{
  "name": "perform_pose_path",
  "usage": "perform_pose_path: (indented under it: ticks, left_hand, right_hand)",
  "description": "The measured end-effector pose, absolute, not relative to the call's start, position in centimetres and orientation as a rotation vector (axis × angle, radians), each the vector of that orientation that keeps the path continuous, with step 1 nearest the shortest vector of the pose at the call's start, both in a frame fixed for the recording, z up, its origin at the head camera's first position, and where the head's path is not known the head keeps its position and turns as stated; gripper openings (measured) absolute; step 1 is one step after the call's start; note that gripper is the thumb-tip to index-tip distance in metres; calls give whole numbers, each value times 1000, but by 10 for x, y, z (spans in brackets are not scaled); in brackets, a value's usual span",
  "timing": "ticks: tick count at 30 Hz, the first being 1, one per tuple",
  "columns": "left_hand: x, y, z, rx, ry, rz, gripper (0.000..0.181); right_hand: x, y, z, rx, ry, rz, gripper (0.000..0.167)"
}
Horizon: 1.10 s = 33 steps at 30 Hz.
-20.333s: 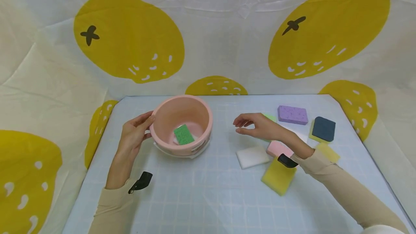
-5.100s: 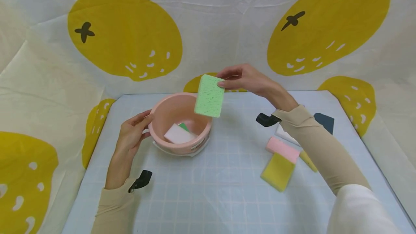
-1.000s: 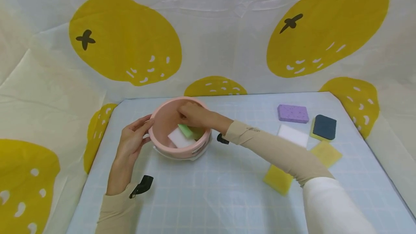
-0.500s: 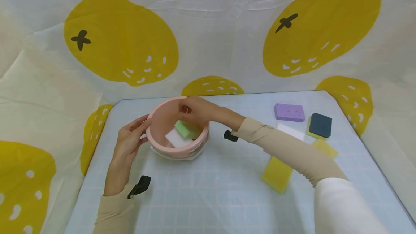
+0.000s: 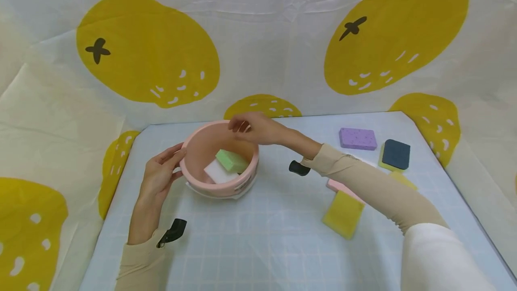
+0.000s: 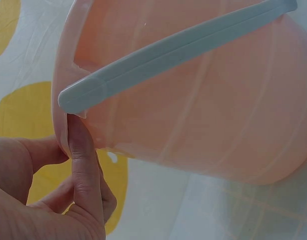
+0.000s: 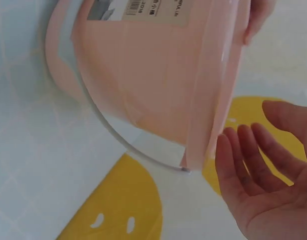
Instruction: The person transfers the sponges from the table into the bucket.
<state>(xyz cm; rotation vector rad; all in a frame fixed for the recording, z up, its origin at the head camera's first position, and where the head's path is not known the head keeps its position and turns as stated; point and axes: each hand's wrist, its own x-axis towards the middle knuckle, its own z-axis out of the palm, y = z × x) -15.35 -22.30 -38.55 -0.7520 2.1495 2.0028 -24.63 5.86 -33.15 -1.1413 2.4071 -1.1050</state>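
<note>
My left hand [image 5: 157, 169] pinches the rim of a pink bucket [image 5: 198, 149] at its left side. In the left wrist view the thumb [image 6: 82, 160] presses the rim below the end of the grey handle [image 6: 178, 52]. Inside the bucket a light green sponge [image 5: 232, 160] leans tilted over a white sponge [image 5: 218, 173]. My right hand [image 5: 258, 128] hovers over the bucket's far right rim, fingers loosely bent and holding nothing. The right wrist view shows its fingers [image 7: 233, 170] beside the rim, apart from the sponges.
Right of the bucket lie a purple sponge [image 5: 357, 138], a dark-topped yellow sponge [image 5: 396, 154], a yellow sponge [image 5: 343, 214] and a pink sponge [image 5: 337, 186]. The right sleeve [image 5: 371, 183] partly covers a white piece and another yellow one. A patterned cloth [image 5: 278, 57] rises behind the table.
The light green sponge, in my right hand 5.1 s ago, is now in the bucket. Over the last second that hand rose out and rightward. My left hand stays at the rim.
</note>
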Motion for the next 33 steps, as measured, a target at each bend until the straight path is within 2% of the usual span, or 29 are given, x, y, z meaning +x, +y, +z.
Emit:
perform_pose_path:
  ticks: [22, 33]
  left_hand:
    - [-154, -224, -386, -749, 2133, 2035, 60]
    - [-154, -221, -386, -801, 2118, 2052, 51]
  right_hand:
    - [-240, 125, -342, -1003, 2478, -1280, 21]
    - [-232, 158, -352, -925, 2487, -1322, 20]
